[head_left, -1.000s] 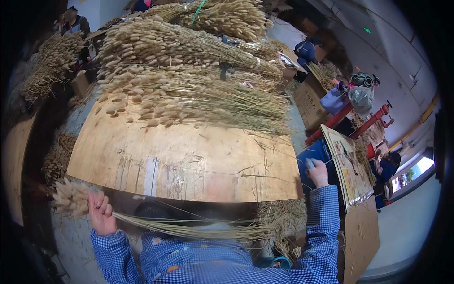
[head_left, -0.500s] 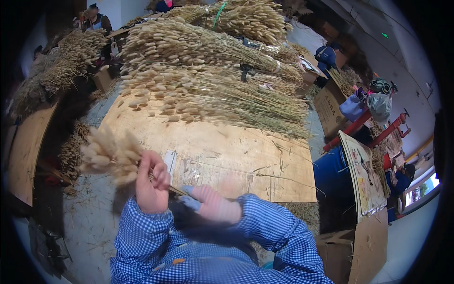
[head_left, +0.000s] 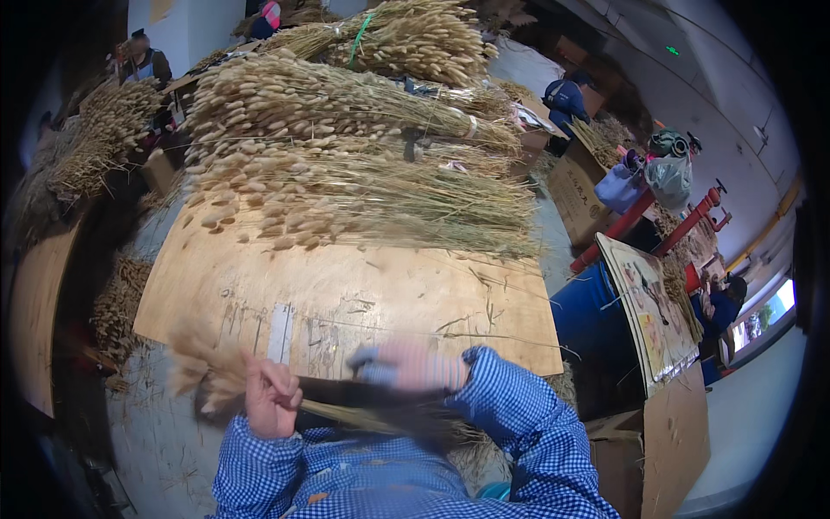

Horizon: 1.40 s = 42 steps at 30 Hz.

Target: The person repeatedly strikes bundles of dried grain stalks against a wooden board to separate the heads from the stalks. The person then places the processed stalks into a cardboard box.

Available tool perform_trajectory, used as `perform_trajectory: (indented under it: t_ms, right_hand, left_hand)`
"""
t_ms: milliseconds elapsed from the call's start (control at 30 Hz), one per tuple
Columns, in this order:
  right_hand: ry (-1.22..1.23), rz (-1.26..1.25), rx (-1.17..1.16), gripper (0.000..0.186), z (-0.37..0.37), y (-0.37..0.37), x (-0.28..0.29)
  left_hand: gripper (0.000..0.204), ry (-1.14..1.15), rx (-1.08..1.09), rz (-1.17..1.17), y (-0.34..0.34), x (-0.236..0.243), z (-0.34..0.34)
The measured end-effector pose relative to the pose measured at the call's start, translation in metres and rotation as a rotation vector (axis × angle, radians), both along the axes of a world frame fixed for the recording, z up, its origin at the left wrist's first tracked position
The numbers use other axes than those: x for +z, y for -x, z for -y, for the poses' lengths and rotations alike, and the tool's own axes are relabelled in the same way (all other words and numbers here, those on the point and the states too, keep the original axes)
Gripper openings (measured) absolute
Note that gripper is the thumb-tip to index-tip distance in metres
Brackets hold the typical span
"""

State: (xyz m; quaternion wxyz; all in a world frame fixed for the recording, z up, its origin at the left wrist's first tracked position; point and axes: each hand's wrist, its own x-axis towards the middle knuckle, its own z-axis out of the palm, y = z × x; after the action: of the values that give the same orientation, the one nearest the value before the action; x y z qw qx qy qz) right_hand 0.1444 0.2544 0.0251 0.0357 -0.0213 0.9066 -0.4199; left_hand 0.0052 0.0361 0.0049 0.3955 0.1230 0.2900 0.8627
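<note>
Left hand fist-grips a dried grass bundle; stems run toward three o'clock under the blurred right hand, fingers seemingly curled around them.

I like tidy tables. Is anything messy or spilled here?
Yes: loose dried stalks lie scattered across the bare plywood tabletop, apart from the big stacked bundles of tan dried grass. More straw bits litter the grey floor.

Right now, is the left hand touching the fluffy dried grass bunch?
Touching. The head view shows the left hand closed around the stems of the dried grass bunch, whose fluffy heads stick out to its left.
</note>
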Motion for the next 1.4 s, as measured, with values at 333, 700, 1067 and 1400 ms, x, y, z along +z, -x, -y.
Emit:
perform_trajectory:
  t_ms: [333,700,1067,1400]
  right_hand:
    - [-1.106,0.079,-0.844,0.035,-0.198,0.053,-0.039]
    - [-0.561,-0.008,-0.910,0.026,-0.238,0.029,-0.023]
    - [0.456,-0.172,-0.759,0.014,-0.216,-0.013,0.043]
    - [0.114,-0.126,-0.787,0.011,-0.195,0.000,0.028]
  left_hand:
    - [0.058,0.143,0.096,0.118,0.009,-0.022,0.004]
    - [0.056,0.177,0.136,0.186,0.009,-0.025,0.003]
    - [0.053,0.124,0.139,0.166,-0.006,-0.016,0.017]
    - [0.055,0.132,0.110,0.170,-0.005,-0.016,0.035]
